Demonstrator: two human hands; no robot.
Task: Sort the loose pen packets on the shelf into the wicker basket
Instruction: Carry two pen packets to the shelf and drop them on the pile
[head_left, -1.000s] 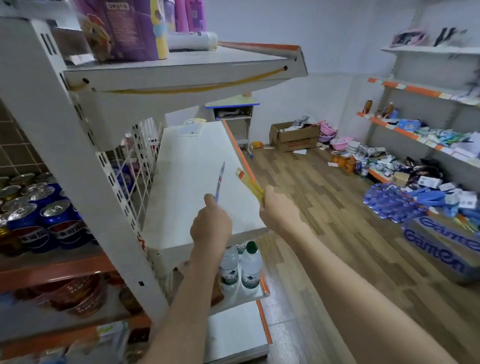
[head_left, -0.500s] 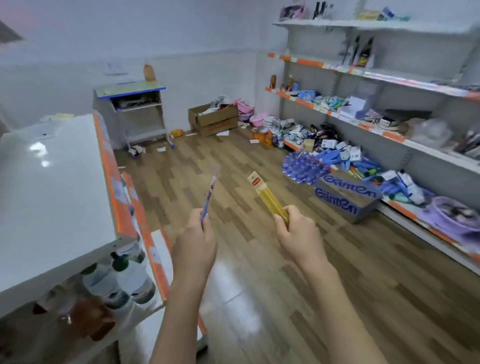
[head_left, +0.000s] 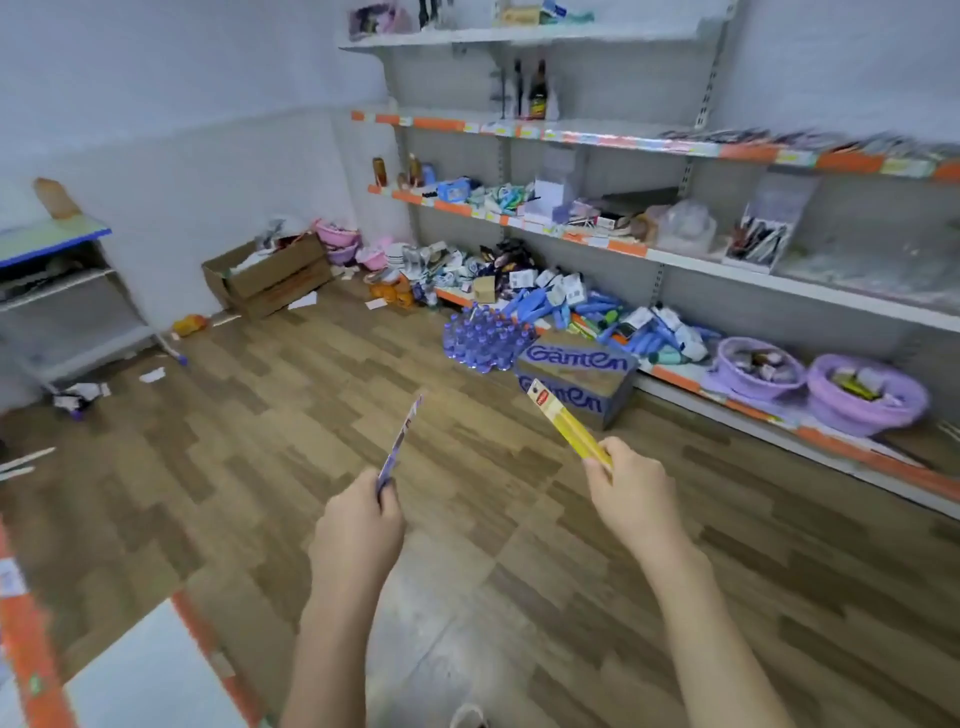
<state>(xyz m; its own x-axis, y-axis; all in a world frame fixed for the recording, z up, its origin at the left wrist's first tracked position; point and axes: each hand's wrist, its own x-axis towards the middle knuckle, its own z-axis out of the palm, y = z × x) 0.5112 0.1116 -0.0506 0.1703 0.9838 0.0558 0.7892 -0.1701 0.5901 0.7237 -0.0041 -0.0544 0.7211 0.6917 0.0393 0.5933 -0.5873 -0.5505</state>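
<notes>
Blue pen packet (head_left: 400, 441): thin and seen nearly edge-on, it rises from the left hand and leans up toward the right, over the wooden floor.
Left hand (head_left: 358, 525): fingers curled around the lower end of the blue pen packet, back of the hand toward the camera.
Yellow pen packet (head_left: 566, 423): long and narrow with a red mark near its top, it slants up and to the left out of the right hand; its tip overlaps the cardboard box behind it.
Right hand (head_left: 631, 493): thumb and fingers pinch the lower end of the yellow pen packet; the two hands are held apart at about the same height.
Wicker baskets: two purple baskets sit side by side on the lowest shelf at right, the nearer (head_left: 867, 392) and the farther (head_left: 756, 366), each with small goods inside; they are well apart from both hands.
Cardboard box (head_left: 576, 376): printed with blue lettering, it stands on the floor against the lowest shelf.
Water bottles (head_left: 483, 338): a pack with blue caps just to the left of that box.
Wall shelves (head_left: 675, 260): white boards with orange edge strips, crowded with mixed goods, blurred.
Floor (head_left: 467, 571): wood-pattern planks with scraps of paper.
Far corner: an open brown carton (head_left: 270, 273) and a small desk (head_left: 57, 291) by the wall.
</notes>
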